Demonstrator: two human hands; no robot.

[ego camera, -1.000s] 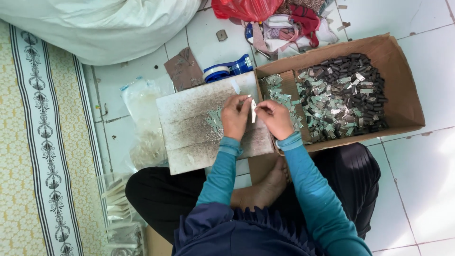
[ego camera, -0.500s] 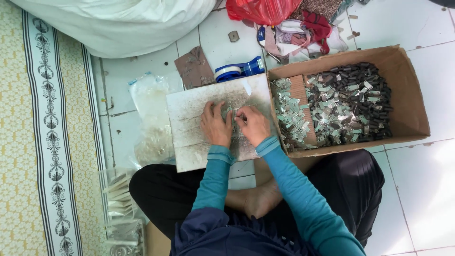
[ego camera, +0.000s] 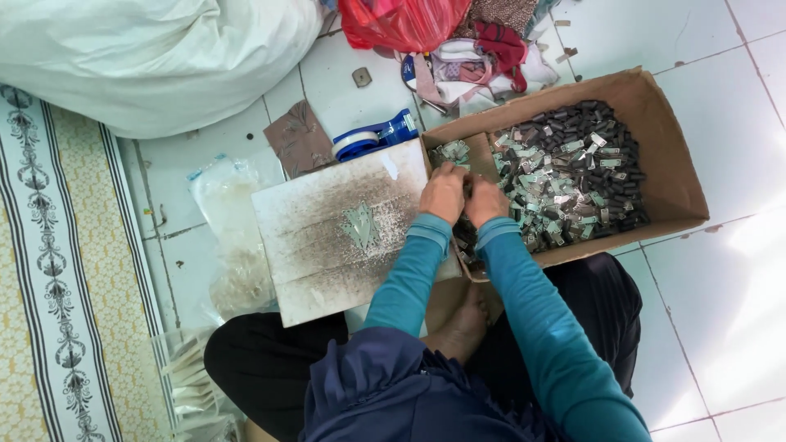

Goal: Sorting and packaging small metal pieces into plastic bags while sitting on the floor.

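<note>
I sit cross-legged on a tiled floor. My left hand [ego camera: 443, 192] and my right hand [ego camera: 485, 199] are pressed together at the near left rim of a brown cardboard box [ego camera: 667, 172]. Both are curled with fingertips meeting; what they pinch is hidden. The box holds several small dark and silvery metal pieces [ego camera: 565, 172]. Left of my hands lies a worn grey board [ego camera: 315, 245] with a small cluster of silvery pieces [ego camera: 361, 227] on it.
A blue and white tape dispenser [ego camera: 375, 135] lies behind the board. A clear plastic bag [ego camera: 225, 237] sits to the left, a big white sack [ego camera: 155, 57] at the back left, a red bag [ego camera: 401, 20] and cloth behind the box. A patterned mat [ego camera: 57, 270] borders the left.
Both hands went from holding a small white piece above the board down onto the board, then moved right to the box's edge. A cluster of silvery pieces now shows on the board.
</note>
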